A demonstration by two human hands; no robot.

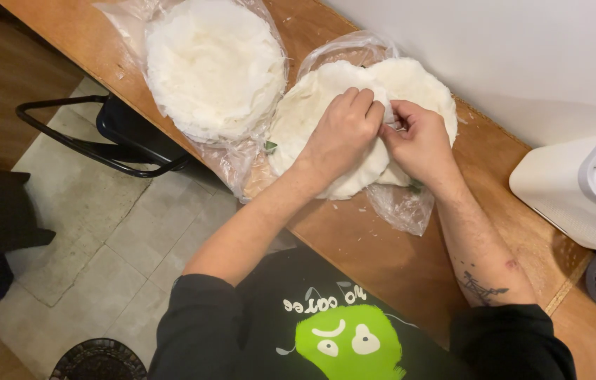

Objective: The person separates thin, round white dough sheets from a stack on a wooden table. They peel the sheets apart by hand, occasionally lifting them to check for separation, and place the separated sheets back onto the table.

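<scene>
Warm, even indoor light; soft shadows, sharp focus.

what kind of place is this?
Probably a food prep spot, home or small shop: both hands, left hand and right hand, work thin white wrappers on a wooden counter, beside a second bagged stack.

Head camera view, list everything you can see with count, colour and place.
flat white stack: one, white, on clear plastic, under both hands
round white stack: one, white, in clear plastic bag, upper left
counter: one, brown wood, along the wall
white container: one, right edge
chair: one, black, left of counter
tiled floor: grey, lower left
left hand: one, pinching the flat stack
right hand: one, pinching the flat stack
</scene>
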